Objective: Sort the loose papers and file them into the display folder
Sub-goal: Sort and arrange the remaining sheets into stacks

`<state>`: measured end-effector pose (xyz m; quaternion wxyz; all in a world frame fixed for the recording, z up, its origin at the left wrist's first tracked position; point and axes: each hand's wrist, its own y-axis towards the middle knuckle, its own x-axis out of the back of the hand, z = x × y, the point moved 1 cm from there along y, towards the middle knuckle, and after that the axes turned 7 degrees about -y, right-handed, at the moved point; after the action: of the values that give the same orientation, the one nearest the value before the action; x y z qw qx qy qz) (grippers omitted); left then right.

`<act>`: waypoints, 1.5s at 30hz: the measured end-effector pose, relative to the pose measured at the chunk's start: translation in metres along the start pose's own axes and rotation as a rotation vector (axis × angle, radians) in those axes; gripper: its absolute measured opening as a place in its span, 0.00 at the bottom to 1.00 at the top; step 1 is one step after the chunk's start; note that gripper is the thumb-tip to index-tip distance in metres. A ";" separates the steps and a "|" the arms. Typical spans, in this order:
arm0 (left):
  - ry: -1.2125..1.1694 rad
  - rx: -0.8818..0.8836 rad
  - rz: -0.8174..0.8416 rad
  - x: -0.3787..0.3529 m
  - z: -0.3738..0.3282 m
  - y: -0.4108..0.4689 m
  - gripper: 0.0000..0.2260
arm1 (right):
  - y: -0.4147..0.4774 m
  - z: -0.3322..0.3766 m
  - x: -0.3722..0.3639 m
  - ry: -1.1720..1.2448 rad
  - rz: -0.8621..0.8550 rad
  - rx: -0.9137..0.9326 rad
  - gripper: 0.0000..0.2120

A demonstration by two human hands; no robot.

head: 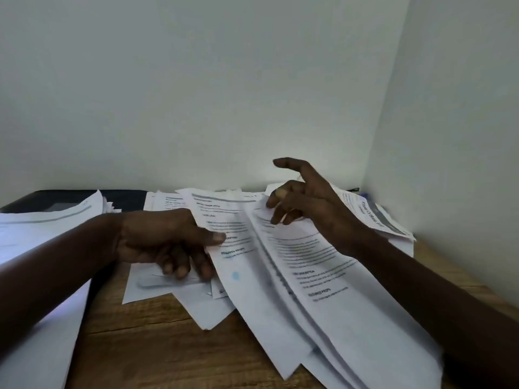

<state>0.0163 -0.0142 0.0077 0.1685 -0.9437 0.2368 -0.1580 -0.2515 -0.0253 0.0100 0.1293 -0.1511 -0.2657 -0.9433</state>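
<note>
1. A fanned sheaf (323, 290) of printed sheets lies slantwise on the wooden table (154, 346), running from the back wall (196, 80) toward the near right edge.
2. The left hand (165, 242) sits at the sheaf's left side, with its forearm coming in from the lower left. The thumb (216, 237) lies flat on top of the sheaf's leftmost sheet (238, 265) and the fingers are curled under that sheet's edge, so the hand pinches it.
3. The right hand (306, 197) is at the sheaf's far end, and its forearm lies along the sheaf's right edge. The wrist is raised and the forefinger (283, 164) is stretched out in the air, pointing left.
4. The right hand's other fingers are bent down with their tips on the top sheet's upper part. Whether they nip the paper or only touch it I cannot tell.
5. More loose papers (168, 202) lie under and behind the sheaf's far end, overlapping one another.
6. Left of the sheaf is a second paper pile (42, 234), partly under the left forearm.
7. Right of the sheaf, behind the right wrist, is a third pile (373, 217) with a bold heading, in the wall's corner.
8. Behind the sheaf and to its left is a dark flat cover (126, 197), perhaps the display folder, closed and partly hidden by papers.
</note>
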 end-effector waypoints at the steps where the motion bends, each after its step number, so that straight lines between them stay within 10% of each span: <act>1: -0.032 -0.001 -0.013 0.000 -0.001 0.000 0.24 | 0.002 -0.001 0.002 -0.049 0.009 -0.054 0.21; 8: -0.397 -0.308 -0.630 0.018 0.011 0.027 0.16 | 0.009 -0.023 0.048 -0.773 -0.300 -0.118 0.05; 16: 0.091 -0.284 -0.237 -0.030 0.004 0.012 0.09 | 0.003 -0.038 0.019 -0.753 -0.106 -0.002 0.11; 22: 0.333 -0.382 -0.546 -0.034 0.004 0.012 0.26 | 0.004 -0.039 0.015 -0.699 -0.101 0.022 0.10; 28: 0.403 -0.308 -0.508 -0.053 0.004 0.017 0.37 | 0.003 -0.044 0.019 -0.625 -0.165 -0.176 0.15; 33: 0.199 -0.379 -0.393 -0.074 0.005 0.016 0.22 | 0.000 -0.048 0.025 -0.629 0.010 -0.364 0.29; 39: 0.216 -0.543 -0.361 -0.066 -0.004 0.006 0.13 | -0.007 -0.030 0.040 -0.848 -0.163 -0.299 0.30; 45: 0.400 -0.518 0.036 -0.031 -0.008 -0.007 0.14 | -0.015 -0.028 0.052 -1.004 -0.237 -0.302 0.33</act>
<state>-0.0100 0.0049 0.0108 -0.1242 -0.9012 0.3140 -0.2717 -0.3106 -0.0370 -0.0013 -0.1444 -0.5696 -0.1713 -0.7908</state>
